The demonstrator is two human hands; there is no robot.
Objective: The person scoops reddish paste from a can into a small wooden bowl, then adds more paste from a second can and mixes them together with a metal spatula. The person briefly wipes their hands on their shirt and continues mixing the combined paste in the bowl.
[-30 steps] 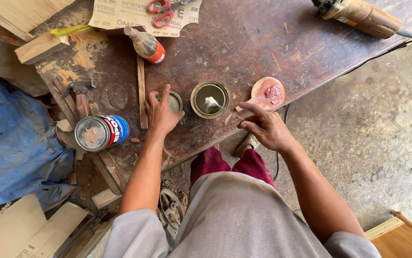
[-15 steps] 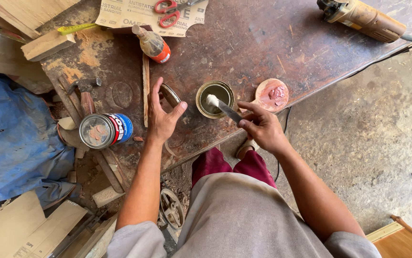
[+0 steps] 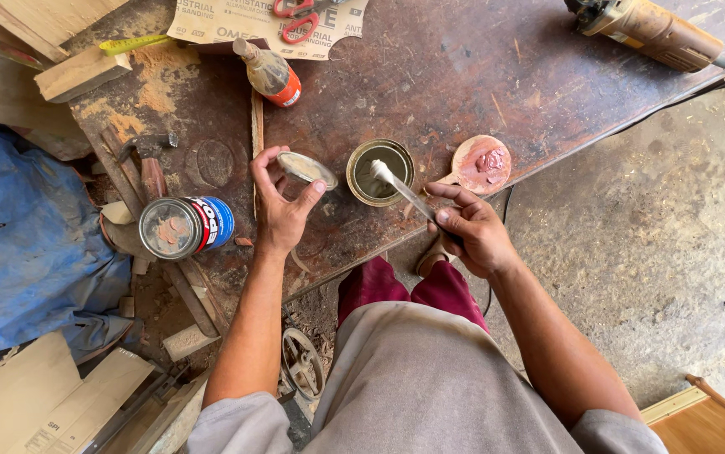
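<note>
My left hand holds a round metal tin lid by its rim, tilted a little above the dark worn workbench. Just right of it stands a small open tin with grey paste inside. My right hand grips the handle of a thin metal spatula. The spatula's pale, paste-coated tip reaches over the open tin.
A round wooden disc with red putty lies right of the tin. A larger closed can lies on its side at left. A glue bottle, sandpaper sheet with red scissors, power grinder, wood offcuts and blue cloth surround.
My left hand has lifted the lid off the bench and now holds it up. My right hand picked up the spatula and brought its tip over the open tin.
</note>
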